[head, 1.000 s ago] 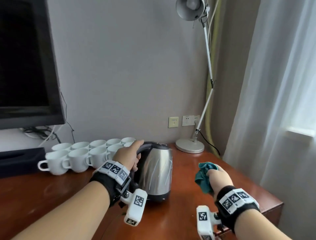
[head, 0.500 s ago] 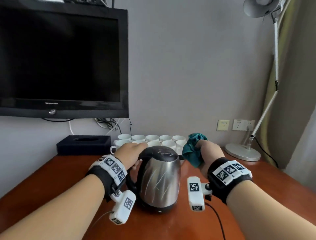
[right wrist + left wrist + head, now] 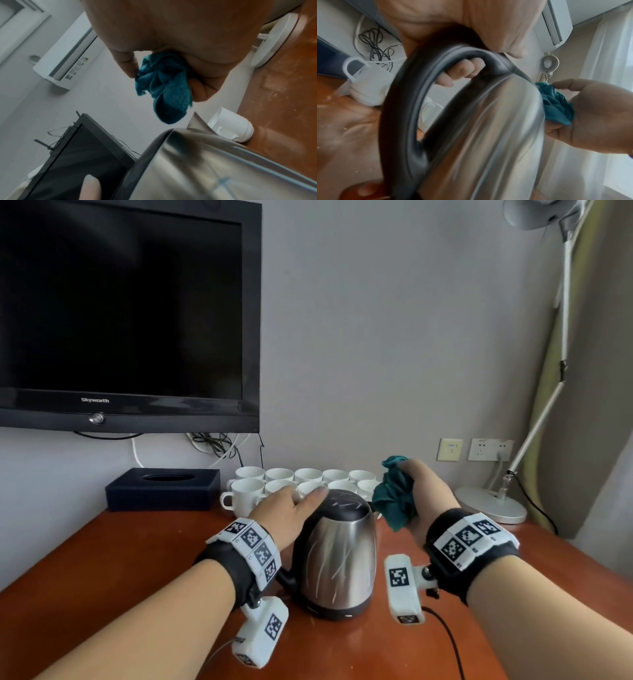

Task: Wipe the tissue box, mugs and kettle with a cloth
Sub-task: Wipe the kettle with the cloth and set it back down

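A steel kettle (image 3: pixel 337 556) with a black lid stands on the wooden table (image 3: pixel 102 577) in front of me. My left hand (image 3: pixel 287 510) grips its black handle (image 3: pixel 406 94), fingers curled round it and thumb on top. My right hand (image 3: pixel 416 496) holds a bunched teal cloth (image 3: pixel 394 498) just right of the kettle's top, close to its spout side; contact cannot be told. The cloth (image 3: pixel 163 88) hangs from the fingers above the kettle (image 3: pixel 214 169). White mugs (image 3: pixel 301 482) stand in two rows behind the kettle. A dark tissue box (image 3: pixel 164 489) lies to their left.
A black television (image 3: pixel 126 313) hangs on the wall above the tissue box, with cables below it. A desk lamp's round base (image 3: pixel 493 506) sits at the back right, its arm rising along the curtain. Wall sockets (image 3: pixel 489 449) are behind. A thin black cable (image 3: pixel 448 642) crosses the table's near right.
The view has swung left, bringing the television and tissue box in. My right hand has carried the cloth up and in from the table's right side to beside the kettle's top. The left hand stays on the handle.
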Available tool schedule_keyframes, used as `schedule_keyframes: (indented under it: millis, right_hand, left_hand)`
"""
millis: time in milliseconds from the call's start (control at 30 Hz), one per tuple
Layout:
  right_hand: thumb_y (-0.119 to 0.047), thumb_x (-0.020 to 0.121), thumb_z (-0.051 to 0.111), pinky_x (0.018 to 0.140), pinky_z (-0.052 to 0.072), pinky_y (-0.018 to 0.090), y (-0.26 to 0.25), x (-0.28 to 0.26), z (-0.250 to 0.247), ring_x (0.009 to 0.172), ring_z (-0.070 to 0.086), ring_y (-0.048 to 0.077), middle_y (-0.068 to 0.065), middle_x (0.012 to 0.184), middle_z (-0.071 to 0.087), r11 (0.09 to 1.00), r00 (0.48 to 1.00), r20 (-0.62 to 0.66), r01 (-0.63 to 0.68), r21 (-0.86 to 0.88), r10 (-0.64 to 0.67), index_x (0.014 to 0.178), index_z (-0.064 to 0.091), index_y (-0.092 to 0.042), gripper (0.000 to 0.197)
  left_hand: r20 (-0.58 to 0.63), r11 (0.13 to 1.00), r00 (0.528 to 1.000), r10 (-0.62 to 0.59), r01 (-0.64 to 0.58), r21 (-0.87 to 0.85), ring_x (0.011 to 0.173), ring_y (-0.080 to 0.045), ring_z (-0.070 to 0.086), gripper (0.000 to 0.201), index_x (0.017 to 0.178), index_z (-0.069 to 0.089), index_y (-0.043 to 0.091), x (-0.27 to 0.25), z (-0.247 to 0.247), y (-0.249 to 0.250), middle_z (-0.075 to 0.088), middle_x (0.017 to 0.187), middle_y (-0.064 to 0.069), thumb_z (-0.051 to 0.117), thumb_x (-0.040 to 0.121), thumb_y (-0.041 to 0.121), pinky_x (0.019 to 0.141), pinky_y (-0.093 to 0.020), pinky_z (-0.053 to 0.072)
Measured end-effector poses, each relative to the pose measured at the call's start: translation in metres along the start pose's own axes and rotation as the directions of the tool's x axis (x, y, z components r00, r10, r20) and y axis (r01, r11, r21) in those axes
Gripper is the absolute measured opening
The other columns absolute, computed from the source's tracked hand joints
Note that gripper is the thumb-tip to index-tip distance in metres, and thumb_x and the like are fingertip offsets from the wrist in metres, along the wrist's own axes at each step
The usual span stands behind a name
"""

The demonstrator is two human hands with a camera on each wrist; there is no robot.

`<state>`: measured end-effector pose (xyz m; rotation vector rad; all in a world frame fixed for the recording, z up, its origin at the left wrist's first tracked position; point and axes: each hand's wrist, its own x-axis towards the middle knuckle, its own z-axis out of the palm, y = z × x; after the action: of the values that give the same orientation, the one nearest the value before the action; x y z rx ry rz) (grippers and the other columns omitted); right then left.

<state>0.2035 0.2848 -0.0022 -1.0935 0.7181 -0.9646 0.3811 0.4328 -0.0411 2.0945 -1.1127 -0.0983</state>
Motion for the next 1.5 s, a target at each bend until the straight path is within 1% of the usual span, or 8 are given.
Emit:
schedule_keyframes:
  millis: [100, 300, 567, 700, 900, 1067, 1233, 1500]
  right_hand:
    - [-0.062, 0.068, 0.072, 0.082, 0.06, 0.053, -0.003, 0.006, 0.001, 0.079, 0.073, 0.035, 0.009, 0.084, 0.074, 0.983, 0.998, -0.022, 0.062, -0.171, -0.067, 0.092, 0.074, -0.014, 0.054]
    - [-0.019, 0.088, 0.076, 0.086, 0.061, 0.039, -0.007, -0.02, 0.048, 0.08, 0.072, 0.02, -0.002, 0.08, 0.075, 0.805, 0.931, 0.241, 0.358, -0.473, -0.273, 0.089, 0.074, -0.022, 0.005]
    - [-0.025, 0.083, 0.069, 0.075, 0.053, 0.029, 0.008, -0.039, 0.098, 0.094, 0.064, 0.016, -0.009, 0.093, 0.071, 0.14, 0.766, 0.633, 0.642, -0.753, -0.109, 0.093, 0.07, -0.036, 0.015]
    - [-0.022, 0.085, 0.063, 0.079, 0.05, 0.031, -0.006, -0.03, 0.089, 0.1, 0.061, 0.024, -0.005, 0.097, 0.071, -0.032, 0.776, 0.619, 0.62, -0.784, -0.117, 0.091, 0.07, -0.031, 0.013]
    - [-0.013, 0.085, 0.068, 0.057, 0.048, 0.023, -0.045, -0.018, 0.046, 0.073, 0.067, 0.016, -0.005, 0.081, 0.073, 0.343, 0.875, 0.384, 0.472, -0.812, -0.296, 0.095, 0.072, -0.027, 0.018]
    - [-0.018, 0.084, 0.075, 0.067, 0.062, 0.039, -0.044, -0.023, 0.02, 0.073, 0.073, 0.023, 0.004, 0.083, 0.077, 0.251, 0.923, 0.332, 0.373, -0.893, -0.192, 0.092, 0.073, -0.02, 0.009]
    - [-0.018, 0.082, 0.073, 0.045, 0.041, 0.023, -0.018, -0.028, 0.019, 0.044, 0.052, 0.016, 0.004, 0.065, 0.068, 0.234, 0.918, 0.358, 0.391, -0.89, -0.172, 0.085, 0.071, -0.016, 0.004]
    - [-0.019, 0.082, 0.071, 0.06, 0.039, 0.026, 0.016, -0.038, 0.031, 0.075, 0.059, 0.017, -0.007, 0.074, 0.063, 0.272, 0.809, 0.522, 0.584, -0.765, -0.271, 0.073, 0.063, -0.028, 0.015]
  left_hand:
    - [0.089, 0.998, 0.996, 0.025, -0.02, -0.059, 0.062, -0.01, 0.057, 0.061, 0.102, 0.053, 0.025, 0.001, 0.006, -0.008, 0.061, 0.07, 0.01, 0.068, 0.078, 0.079, 0.063, -0.032, 0.042]
    - [0.075, 0.985, 0.996, 0.04, -0.027, -0.168, 0.06, -0.011, 0.057, 0.055, 0.104, 0.053, 0.03, 0.006, 0.013, -0.019, 0.065, 0.08, 0.005, 0.078, 0.074, 0.069, 0.056, -0.03, 0.041]
    - [0.063, 0.947, 0.98, 0.189, -0.165, -0.276, 0.097, -0.009, 0.07, 0.067, 0.116, 0.058, 0.035, 0.007, 0.017, -0.026, 0.073, 0.102, 0.009, 0.069, 0.063, 0.075, 0.09, -0.044, 0.059]
    - [0.109, 0.978, 0.993, 0.05, -0.026, -0.206, 0.083, -0.013, 0.067, 0.063, 0.111, 0.055, 0.028, 0.006, 0.013, -0.026, 0.07, 0.095, 0.006, 0.077, 0.073, 0.073, 0.076, -0.035, 0.055]
    - [0.171, 0.968, 0.985, 0.03, 0.014, -0.251, 0.055, -0.017, 0.064, 0.071, 0.104, 0.054, 0.028, 0.006, 0.009, -0.026, 0.07, 0.067, 0.004, 0.075, 0.06, 0.079, 0.069, -0.042, 0.057]
    - [0.17, 0.991, 0.984, 0.056, -0.034, -0.129, 0.07, -0.017, 0.067, 0.061, 0.101, 0.058, 0.035, 0.011, -0.002, -0.016, 0.069, 0.075, 0.007, 0.074, 0.064, 0.08, 0.079, -0.038, 0.058]
    - [0.147, 0.994, 0.983, 0.109, -0.109, -0.01, 0.083, -0.018, 0.071, 0.054, 0.104, 0.062, 0.03, 0.002, 0.003, 0.003, 0.074, 0.088, 0.006, 0.068, 0.078, 0.077, 0.081, -0.033, 0.057]
    - [0.137, 0.976, 0.968, 0.208, -0.197, -0.092, 0.082, -0.016, 0.064, 0.034, 0.097, 0.07, 0.018, -0.005, 0.009, 0.011, 0.074, 0.092, -0.004, 0.07, 0.092, 0.052, 0.072, -0.03, 0.047]
